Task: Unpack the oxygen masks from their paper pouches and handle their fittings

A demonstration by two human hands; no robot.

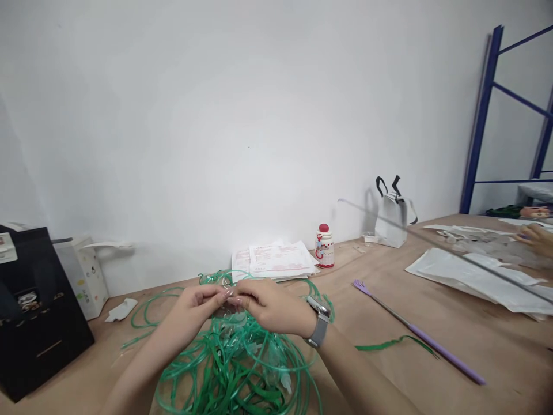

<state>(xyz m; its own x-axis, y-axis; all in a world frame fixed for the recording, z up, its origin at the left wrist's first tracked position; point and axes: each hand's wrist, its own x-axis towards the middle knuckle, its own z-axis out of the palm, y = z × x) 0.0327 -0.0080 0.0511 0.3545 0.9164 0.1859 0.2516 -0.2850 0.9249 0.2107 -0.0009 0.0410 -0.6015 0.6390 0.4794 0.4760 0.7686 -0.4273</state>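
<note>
My left hand (203, 302) and my right hand (261, 305) meet above a tangled heap of green tubing (242, 369). Thumbs and fingers of both are pinched together, fingertips nearly touching. Something small and clear seems to sit between them, but the fingers hide most of it. Just under the fingertips lies clear plastic (233, 316), partly covered. Green flat straps (216, 369) and clear plastic pieces (274, 363) are mixed in with the tubing. A grey-banded watch (318, 323) is on my right wrist.
Behind the heap are printed white packets (276, 260) and a red-topped bottle (325, 251). A purple-handled back scratcher (444, 349) and green strap (389, 344) lie right. Black (43, 311) and white bags (84, 279) stand left. Another person's hand (538, 237) is far right, near white packages (470, 276).
</note>
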